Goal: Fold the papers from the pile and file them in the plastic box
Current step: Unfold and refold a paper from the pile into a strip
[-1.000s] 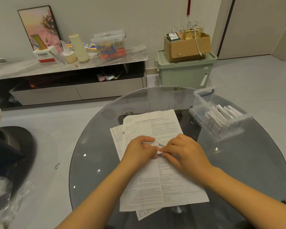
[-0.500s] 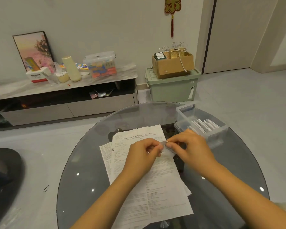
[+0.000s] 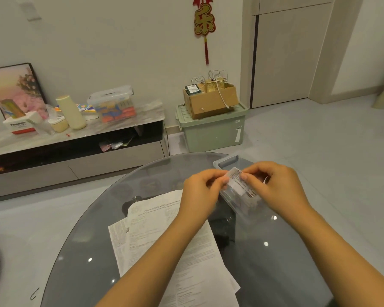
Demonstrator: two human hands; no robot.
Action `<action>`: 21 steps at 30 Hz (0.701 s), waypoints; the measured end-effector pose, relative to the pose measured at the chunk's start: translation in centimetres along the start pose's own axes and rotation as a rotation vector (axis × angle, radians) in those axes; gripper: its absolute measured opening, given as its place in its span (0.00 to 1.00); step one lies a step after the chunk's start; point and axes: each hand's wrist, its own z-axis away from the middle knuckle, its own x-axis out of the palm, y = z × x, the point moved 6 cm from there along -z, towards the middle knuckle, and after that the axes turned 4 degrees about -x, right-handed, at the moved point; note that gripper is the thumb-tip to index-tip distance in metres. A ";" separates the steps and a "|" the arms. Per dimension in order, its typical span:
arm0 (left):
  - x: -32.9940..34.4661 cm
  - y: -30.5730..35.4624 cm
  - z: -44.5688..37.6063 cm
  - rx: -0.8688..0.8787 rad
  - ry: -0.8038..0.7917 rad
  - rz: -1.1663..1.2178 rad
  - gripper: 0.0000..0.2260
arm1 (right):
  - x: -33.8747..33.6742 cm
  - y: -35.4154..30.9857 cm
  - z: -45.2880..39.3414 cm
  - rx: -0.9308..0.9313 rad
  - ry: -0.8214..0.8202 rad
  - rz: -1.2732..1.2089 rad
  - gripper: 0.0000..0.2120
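A small folded paper (image 3: 237, 181) with printed text is held in the air between both hands, just above the clear plastic box (image 3: 225, 162). My left hand (image 3: 203, 189) pinches its left edge. My right hand (image 3: 275, 185) pinches its right side and hides most of the box and what is in it. The pile of printed papers (image 3: 164, 235) lies flat on the round glass table (image 3: 93, 240), below and left of my hands, partly under my left forearm.
Beyond the table stands a low TV bench (image 3: 75, 138) with a lidded plastic container, a cream bottle and a framed picture. A green storage bin (image 3: 211, 129) carrying a cardboard box sits by the wall. The tiled floor lies to the right.
Both hands lifted the folded paper off the pile and carried it up and to the right, over the plastic box. The camera tilted upward.
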 end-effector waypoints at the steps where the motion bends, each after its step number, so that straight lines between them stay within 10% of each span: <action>1: 0.5 0.1 -0.6 0.002 0.008 0.002 0.09 | -0.6 0.3 -0.3 0.005 0.026 0.009 0.02; 11: 7.8 2.1 -4.0 0.425 -0.349 -0.661 0.21 | -4.1 3.9 -2.6 0.070 0.220 0.263 0.04; 21: 10.3 1.1 -4.7 0.497 -0.516 -0.819 0.25 | -3.1 5.0 -2.7 0.139 0.096 0.414 0.06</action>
